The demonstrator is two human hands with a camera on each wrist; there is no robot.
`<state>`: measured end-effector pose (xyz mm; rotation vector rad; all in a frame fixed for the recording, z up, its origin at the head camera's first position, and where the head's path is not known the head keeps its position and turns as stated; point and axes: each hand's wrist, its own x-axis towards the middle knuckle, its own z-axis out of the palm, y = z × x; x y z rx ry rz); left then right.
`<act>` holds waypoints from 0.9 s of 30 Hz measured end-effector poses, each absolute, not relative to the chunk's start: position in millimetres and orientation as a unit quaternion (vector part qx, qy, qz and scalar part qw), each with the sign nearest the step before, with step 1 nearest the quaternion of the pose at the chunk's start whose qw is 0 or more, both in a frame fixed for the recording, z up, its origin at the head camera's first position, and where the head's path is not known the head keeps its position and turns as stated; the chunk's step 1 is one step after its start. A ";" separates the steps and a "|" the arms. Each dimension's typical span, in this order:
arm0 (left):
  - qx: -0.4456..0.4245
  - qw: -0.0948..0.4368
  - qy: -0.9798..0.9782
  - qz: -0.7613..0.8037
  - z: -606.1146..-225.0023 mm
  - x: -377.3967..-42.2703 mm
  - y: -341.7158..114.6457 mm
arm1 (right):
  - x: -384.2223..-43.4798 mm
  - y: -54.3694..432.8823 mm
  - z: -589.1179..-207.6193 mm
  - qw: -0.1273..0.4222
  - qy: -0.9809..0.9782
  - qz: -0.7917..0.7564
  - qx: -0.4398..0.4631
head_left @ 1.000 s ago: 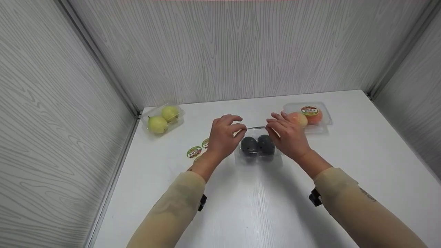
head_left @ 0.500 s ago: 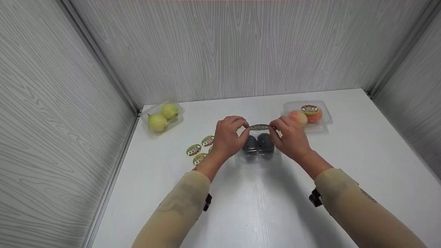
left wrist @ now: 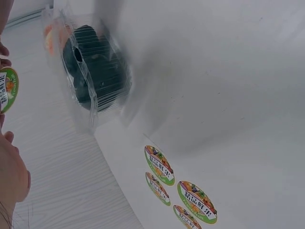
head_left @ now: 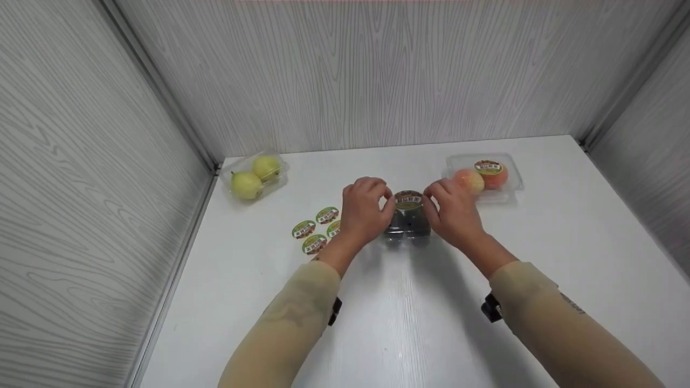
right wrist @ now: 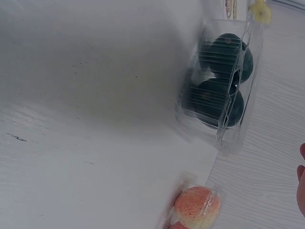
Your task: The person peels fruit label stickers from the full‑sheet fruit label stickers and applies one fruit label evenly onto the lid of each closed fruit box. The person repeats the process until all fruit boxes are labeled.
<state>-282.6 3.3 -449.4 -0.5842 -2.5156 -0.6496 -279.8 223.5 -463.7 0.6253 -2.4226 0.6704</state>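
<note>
In the head view, an oval fruit label sticker (head_left: pixel 408 200) is stretched between my two hands, its printed face toward me. My left hand (head_left: pixel 367 211) pinches its left edge and my right hand (head_left: pixel 455 213) pinches the right edge. Beneath the sticker stands a lidded clear plastic box (head_left: pixel 409 234) with two dark, round fruits (right wrist: pixel 214 102) inside, seen best in the right wrist view. The left wrist view shows the sticker (left wrist: pixel 9 90) raised apart from the box (left wrist: pixel 112 102). Only a sliver of my right hand (right wrist: pixel 301 191) enters the right wrist view.
Several oval stickers (head_left: pixel 315 244) lie on the white table (head_left: pixel 377 323), left of my left hand. A clear box of two yellow-green pears (head_left: pixel 246 186) sits at the back left. Behind my right hand is a box of two peaches (head_left: pixel 469 181), labelled with a sticker (head_left: pixel 488 167).
The sticker has turned from nearly edge-on to showing its printed face over the box. My left hand has shifted slightly right, uncovering more of the loose stickers.
</note>
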 end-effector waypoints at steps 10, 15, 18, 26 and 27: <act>-0.207 0.222 -0.936 -0.177 -455.8 -294.4 6.8 | -285.2 220.3 -466.3 0.228 -0.924 0.230 0.202; -0.202 0.204 -0.944 -0.163 -456.8 -298.9 8.0 | -288.8 219.5 -468.6 0.219 -0.930 0.221 0.196; -0.198 0.191 -0.948 -0.160 -458.1 -300.5 8.9 | -290.4 219.3 -469.9 0.216 -0.932 0.218 0.194; -0.188 0.156 -0.956 -0.163 -463.0 -304.0 11.0 | -293.2 219.3 -473.9 0.196 -0.937 0.215 0.191; -0.188 0.154 -0.957 -0.160 -463.4 -304.7 11.3 | -293.5 219.5 -474.5 0.195 -0.938 0.214 0.189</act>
